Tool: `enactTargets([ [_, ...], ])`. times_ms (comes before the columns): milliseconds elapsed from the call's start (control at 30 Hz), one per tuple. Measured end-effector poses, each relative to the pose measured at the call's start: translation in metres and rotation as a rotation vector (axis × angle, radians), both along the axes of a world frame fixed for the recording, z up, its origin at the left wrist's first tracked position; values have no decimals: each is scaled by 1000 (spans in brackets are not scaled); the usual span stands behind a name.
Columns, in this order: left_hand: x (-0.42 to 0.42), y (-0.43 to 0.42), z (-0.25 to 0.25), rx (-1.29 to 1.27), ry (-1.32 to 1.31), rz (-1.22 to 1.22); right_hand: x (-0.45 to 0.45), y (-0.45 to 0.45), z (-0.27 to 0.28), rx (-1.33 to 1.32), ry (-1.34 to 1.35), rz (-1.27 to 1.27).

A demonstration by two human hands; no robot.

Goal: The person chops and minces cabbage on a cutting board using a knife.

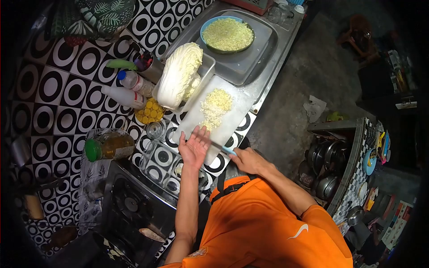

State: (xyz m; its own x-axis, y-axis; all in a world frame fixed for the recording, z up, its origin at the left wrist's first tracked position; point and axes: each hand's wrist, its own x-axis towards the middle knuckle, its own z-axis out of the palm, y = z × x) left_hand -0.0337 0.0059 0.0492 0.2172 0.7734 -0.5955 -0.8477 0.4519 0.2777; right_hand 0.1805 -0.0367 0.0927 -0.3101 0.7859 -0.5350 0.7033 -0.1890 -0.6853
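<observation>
My right hand [250,160] grips the light blue handle of a knife [229,151], whose blade points left toward my other palm. Fingers apart and palm turned up, my left hand [195,147] is over the near end of a white cutting board [190,125], by the blade's tip. Finely chopped pale cabbage [216,107] lies in a heap on the board, just beyond my fingertips. A large napa cabbage [179,76] rests on a clear plastic container [208,67] left of the board. Farther off, a blue-rimmed bowl [203,27] is filled with chopped cabbage.
The bowl stands on a grey board [263,40] over the steel sink [292,27]. Bottles [129,97] and a jar of yellow caps [150,111] line the tiled wall side. A gas stove [129,205] sits at lower left. Pots [328,156] fill a shelf at right.
</observation>
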Motion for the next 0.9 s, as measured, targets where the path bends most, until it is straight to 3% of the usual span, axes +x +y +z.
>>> enactTargets([
  [33,1,0,3,3,40,-18,1,-1,0,3,20,74],
  [167,1,-2,15,96,266,-125,8,0,-15,28,-37,-76],
  [267,0,-1,12,157,382,-194,8,-1,-3,-2,3,7],
  [333,-1,-2,13,176,356,-219,10,1,0,-5,5,36],
  [433,-1,-2,13,196,358,-229,6,7,3,-36,1,-147],
  [500,7,-7,11,191,374,-226,4,-2,3,47,301,-60],
  [533,14,-6,10,287,447,-196,3,2,26,-533,540,-223],
  [567,18,-5,7,383,518,-163,3,1,29,-745,716,-310],
  [633,18,-3,-7,391,419,-96,12,2,27,-895,886,-368],
  [733,20,1,-3,347,767,-187,27,3,32,-919,925,-423],
  [833,17,3,-2,247,920,-185,28,3,32,-763,882,-509],
  [900,18,4,-2,198,911,-130,25,-3,2,-667,788,-454],
])
